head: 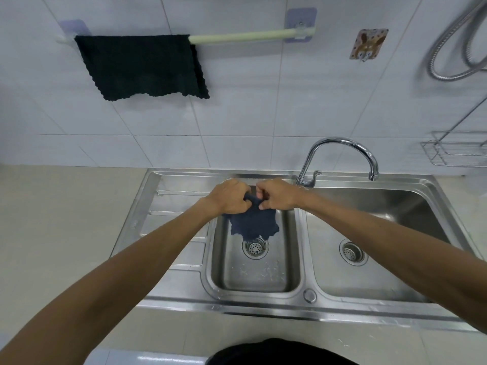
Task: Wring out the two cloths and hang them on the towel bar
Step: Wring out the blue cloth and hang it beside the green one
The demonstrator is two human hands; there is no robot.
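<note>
Worktop (66, 233): runs along the lower and left part of the frame; you stand at its near edge. Keep drips off it.
Left basin (229, 272): centre of the frame, droplets on its floor near the drain (255, 247). Do all wringing above this basin.
Blue cloth (251, 222): centre of the frame, above the left basin, bunched between both hands, its loose lower part hanging just above the drain.
Left hand (232, 197): closed around the left end of the bunched part of the blue cloth.
Right hand (276, 194): closed around the right end, close beside the left hand.
Step in hand (judgement): wringing the second cloth. Turn your wrists in opposite directions, then re-grip lower down, because the hanging part looks untwisted.
Tap (342, 154): right of centre, spout over the right basin (395, 272); no water is seen running.
Black cloth (142, 65): upper left of the frame, draped over the left half of the bar.
Towel bar (237, 36): top of the frame; the right half is bare. Spread the blue cloth there, beside the black one.
</note>
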